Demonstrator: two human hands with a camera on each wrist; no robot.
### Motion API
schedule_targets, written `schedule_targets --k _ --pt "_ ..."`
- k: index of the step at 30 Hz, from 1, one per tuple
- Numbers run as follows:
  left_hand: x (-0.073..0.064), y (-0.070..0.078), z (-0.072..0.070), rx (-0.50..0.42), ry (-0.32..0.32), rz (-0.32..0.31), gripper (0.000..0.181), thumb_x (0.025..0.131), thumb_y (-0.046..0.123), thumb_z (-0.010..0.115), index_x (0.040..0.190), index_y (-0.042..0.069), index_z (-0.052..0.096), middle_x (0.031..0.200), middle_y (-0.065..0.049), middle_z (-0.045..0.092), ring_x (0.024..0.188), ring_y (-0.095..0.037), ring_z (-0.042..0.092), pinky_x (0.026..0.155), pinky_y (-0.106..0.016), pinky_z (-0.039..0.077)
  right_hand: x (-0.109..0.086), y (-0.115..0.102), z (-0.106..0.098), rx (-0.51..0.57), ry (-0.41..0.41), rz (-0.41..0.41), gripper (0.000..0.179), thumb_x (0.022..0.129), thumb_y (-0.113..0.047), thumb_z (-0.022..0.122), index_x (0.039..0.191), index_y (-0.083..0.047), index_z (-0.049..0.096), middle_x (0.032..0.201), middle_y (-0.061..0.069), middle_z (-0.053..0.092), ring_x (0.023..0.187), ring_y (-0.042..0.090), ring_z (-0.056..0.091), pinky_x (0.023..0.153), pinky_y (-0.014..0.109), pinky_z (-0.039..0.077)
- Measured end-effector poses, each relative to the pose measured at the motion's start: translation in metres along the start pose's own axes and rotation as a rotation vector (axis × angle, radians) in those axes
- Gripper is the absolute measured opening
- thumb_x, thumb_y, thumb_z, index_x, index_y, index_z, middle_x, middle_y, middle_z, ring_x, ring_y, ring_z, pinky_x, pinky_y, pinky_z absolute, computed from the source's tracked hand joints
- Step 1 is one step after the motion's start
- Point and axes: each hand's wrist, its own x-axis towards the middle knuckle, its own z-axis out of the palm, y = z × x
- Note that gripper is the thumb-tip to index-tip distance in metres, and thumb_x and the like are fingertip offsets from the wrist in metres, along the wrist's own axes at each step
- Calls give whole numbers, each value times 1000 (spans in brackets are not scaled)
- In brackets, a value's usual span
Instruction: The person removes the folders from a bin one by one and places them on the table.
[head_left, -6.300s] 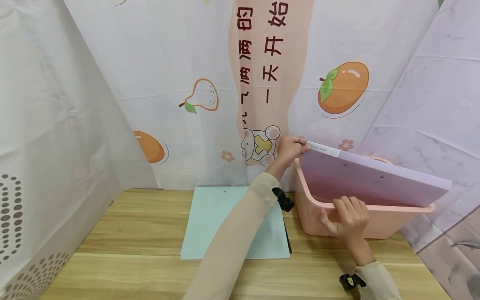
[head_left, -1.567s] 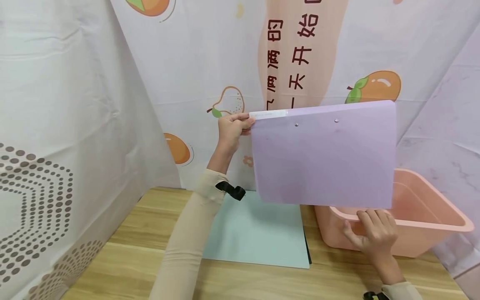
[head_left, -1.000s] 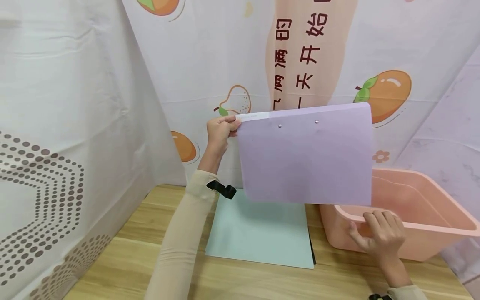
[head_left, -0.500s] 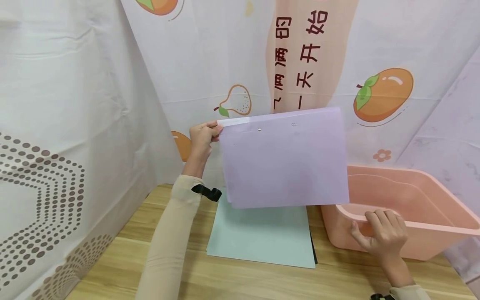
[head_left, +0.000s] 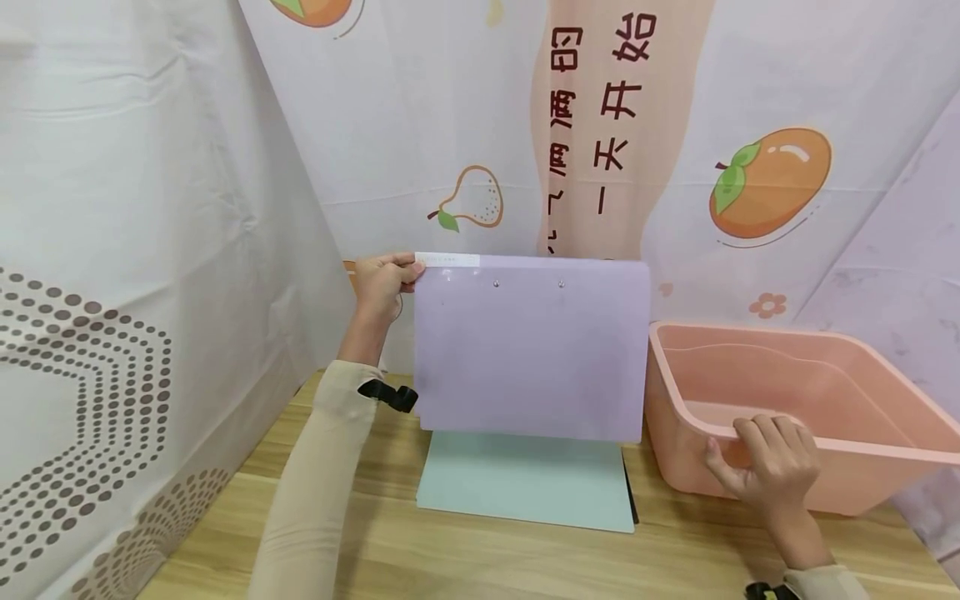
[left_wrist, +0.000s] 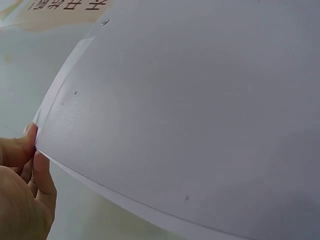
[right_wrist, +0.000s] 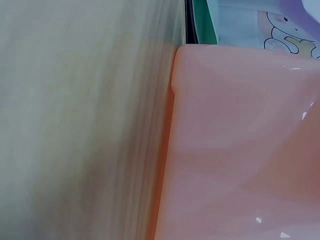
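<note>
My left hand (head_left: 378, 287) pinches the labelled upper left corner of a lavender file folder (head_left: 528, 350). The folder hangs upright, its lower part hiding the back of a pale teal folder (head_left: 525, 483) on the table. Up close in the left wrist view, the thumb and fingers of that hand (left_wrist: 22, 185) clasp the folder's corner. On the right, my right hand (head_left: 780, 467) grips the near rim of a pink plastic bin (head_left: 678, 450), fingers over the rim and thumb outside. The right wrist view shows the bin's wall (right_wrist: 240, 125), but not the hand.
A black edge (head_left: 631, 492) shows under the teal folder's right side. Both lie on the wooden table (head_left: 480, 558), just left of the bin. A fruit-print curtain (head_left: 390, 100) closes off the back, and a grey dotted one (head_left: 112, 250) the left side.
The lavender folder came out of the bin in my left hand, moved left, and has lowered over the teal folder, swinging more level. My right hand stays on the bin's rim.
</note>
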Motion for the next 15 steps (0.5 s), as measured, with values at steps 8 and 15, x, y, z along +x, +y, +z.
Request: schedule_targets --k 8,15 --pt "-6 -19 1 157 -58 -27 31 86 -5 76 116 -13 71 80 -1 75 54 -4 59 51 -15 50 1 0 0 7 5 -3 57 87 -45 59 58 3 48 53 19 46 51 41 40 53 49 27" --pt "-9 -35 5 227 -102 -13 29 85 -3 77 112 -12 73 90 -5 73 57 -5 62 53 -15 53 1 0 0 7 4 -5 56 87 -45 59 59 3 48 53 19 46 51 42 40 53 50 28"
